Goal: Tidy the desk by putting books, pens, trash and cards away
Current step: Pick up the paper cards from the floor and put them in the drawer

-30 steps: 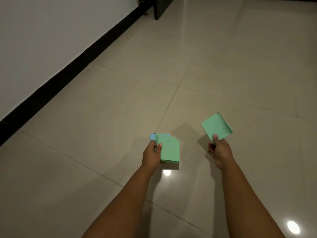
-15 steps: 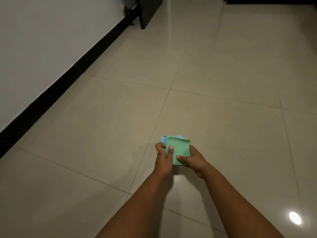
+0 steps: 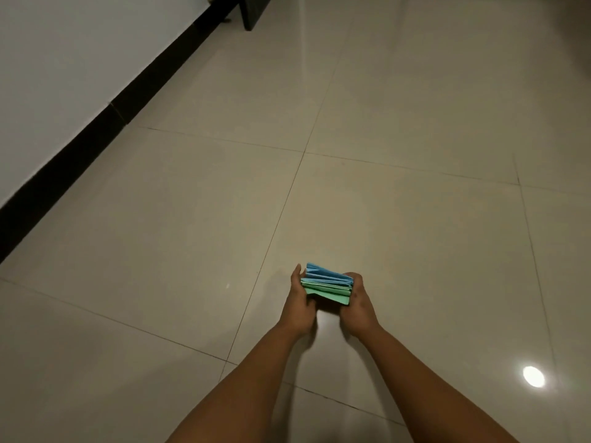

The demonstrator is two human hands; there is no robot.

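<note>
Your left hand [image 3: 299, 306] and right hand [image 3: 358, 306] clasp the stack of cards [image 3: 327, 284] from either side, fingers curled around its ends, evidently to square its splayed edges.

Beige tiled floor [image 3: 415, 155]; white wall [image 3: 64, 75] left, black skirting [image 3: 128, 100]; dark furniture leg [image 3: 252, 11] far

Ahead of you and to your right the tiled floor [image 3: 399, 193] lies open, so a hand could sweep forward or rightward freely; on your left the white wall [image 3: 64, 75] with its black skirting [image 3: 105, 116] bounds the space. Far ahead, a dark furniture leg [image 3: 254, 9] stands beside that wall.
</note>
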